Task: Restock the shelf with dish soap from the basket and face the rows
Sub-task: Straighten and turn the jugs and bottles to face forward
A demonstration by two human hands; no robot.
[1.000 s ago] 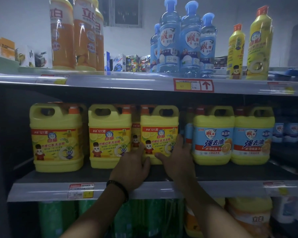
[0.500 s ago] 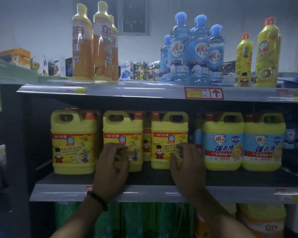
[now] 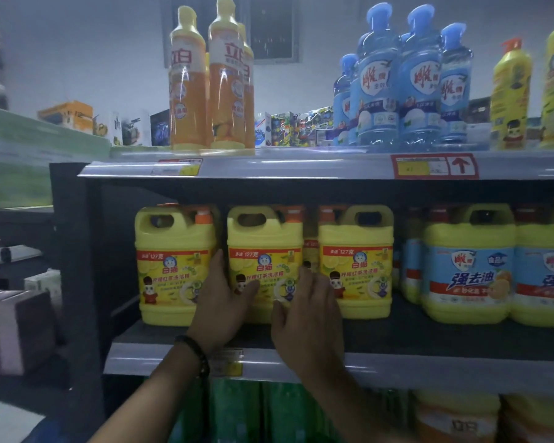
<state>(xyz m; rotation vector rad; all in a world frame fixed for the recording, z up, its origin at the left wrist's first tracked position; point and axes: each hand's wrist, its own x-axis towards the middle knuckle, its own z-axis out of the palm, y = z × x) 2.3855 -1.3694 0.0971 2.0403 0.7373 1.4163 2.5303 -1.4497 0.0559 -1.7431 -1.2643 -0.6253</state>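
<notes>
Now, left hand (image 3: 224, 302), right hand (image 3: 304, 311) against middle yellow "127克" jug (image 3: 264, 238).

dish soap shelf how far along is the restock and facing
Looks done: three yellow jugs stand at the front of the middle shelf, labels out, beside the blue-label jugs. In hand: the left hand and right hand touch the middle jug on either side, likely squaring it. Left: cannot say; the basket is out of view, so any remaining stock is unknown.
</notes>
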